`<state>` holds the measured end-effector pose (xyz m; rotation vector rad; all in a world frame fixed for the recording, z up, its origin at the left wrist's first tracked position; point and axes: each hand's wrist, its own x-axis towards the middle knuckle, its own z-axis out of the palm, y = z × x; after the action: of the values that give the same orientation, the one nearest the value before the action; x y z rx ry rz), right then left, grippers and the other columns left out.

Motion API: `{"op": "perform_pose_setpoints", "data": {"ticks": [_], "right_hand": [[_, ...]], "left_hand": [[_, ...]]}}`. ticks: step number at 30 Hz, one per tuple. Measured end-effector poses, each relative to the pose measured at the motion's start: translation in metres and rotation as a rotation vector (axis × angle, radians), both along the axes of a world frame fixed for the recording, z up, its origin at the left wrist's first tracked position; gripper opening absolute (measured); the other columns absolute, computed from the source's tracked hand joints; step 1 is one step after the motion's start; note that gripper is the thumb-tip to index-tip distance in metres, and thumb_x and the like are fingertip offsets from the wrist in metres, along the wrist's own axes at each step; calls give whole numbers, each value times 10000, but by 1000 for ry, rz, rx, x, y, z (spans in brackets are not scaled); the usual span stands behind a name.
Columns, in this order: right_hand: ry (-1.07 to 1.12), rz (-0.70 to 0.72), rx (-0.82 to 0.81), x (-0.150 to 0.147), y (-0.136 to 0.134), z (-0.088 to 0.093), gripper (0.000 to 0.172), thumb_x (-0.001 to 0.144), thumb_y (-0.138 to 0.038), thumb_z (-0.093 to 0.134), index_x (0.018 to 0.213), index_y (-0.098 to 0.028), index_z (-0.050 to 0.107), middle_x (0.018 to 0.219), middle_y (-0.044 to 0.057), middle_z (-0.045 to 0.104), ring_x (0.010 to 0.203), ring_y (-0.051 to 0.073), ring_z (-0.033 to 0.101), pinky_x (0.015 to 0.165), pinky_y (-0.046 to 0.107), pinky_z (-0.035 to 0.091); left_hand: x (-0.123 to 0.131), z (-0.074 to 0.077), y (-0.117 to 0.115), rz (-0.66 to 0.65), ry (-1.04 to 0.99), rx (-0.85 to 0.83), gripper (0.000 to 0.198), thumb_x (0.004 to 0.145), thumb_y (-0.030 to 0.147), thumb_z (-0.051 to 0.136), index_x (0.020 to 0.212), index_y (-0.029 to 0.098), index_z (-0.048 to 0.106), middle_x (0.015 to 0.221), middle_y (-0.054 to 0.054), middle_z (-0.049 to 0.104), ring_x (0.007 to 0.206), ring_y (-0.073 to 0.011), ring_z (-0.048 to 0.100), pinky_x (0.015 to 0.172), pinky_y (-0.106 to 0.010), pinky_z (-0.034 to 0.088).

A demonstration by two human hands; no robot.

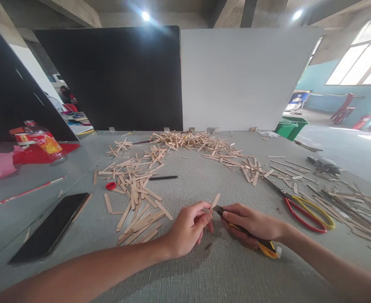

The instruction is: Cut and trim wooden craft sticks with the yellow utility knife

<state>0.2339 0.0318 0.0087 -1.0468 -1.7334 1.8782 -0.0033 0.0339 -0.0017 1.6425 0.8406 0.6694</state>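
Note:
Between the fingertips of my left hand [187, 229] is a short wooden craft stick [216, 200], its rounded end pointing up and away. My right hand [254, 223] is wrapped round a black and yellow utility knife [268, 247], whose front end meets the stick close to my left fingers. How far the blade cuts into the wood is hidden. A small dark scrap [208, 246] lies on the table under my hands. Left of my left hand, many loose craft sticks [134, 189] are heaped on the grey table [185, 273].
Red-and-yellow-handled scissors [308, 214] lie at right, near thin wood strips [356, 210]. A black phone [51, 227] lies at left, with a black pen [163, 177] and red ring [110, 185] farther in. A plastic bottle [43, 141] stands far left. Black [118, 80] and white panels [242, 80] border the back.

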Motion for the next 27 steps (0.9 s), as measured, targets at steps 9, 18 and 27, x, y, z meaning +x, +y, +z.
{"op": "perform_pose_setpoints", "data": {"ticks": [9,18,27], "right_hand": [[-5,-1,5,1,0,-2,461,1030,-638,501,857,-211,527,500,-116,448,347,52,346,338,170,306],[16,-4,-12,0,0,-4,457,1026,-631,526,840,-213,532,492,-114,453,346,54,369,346,162,355],[36,0,-9,1,0,-6,440,1034,-600,538,820,-216,525,488,-115,457,339,51,363,347,156,369]], "left_hand": [[0,2,0,0,20,16,344,1071,478,492,1169,164,593,775,7,679,435,-66,470,444,-191,368],[-1,3,-3,30,64,72,316,1077,444,478,1137,167,617,722,16,662,467,-88,484,475,-207,390],[1,8,-6,105,98,192,310,1066,400,488,1021,154,670,651,24,600,546,-109,466,537,-230,326]]}}
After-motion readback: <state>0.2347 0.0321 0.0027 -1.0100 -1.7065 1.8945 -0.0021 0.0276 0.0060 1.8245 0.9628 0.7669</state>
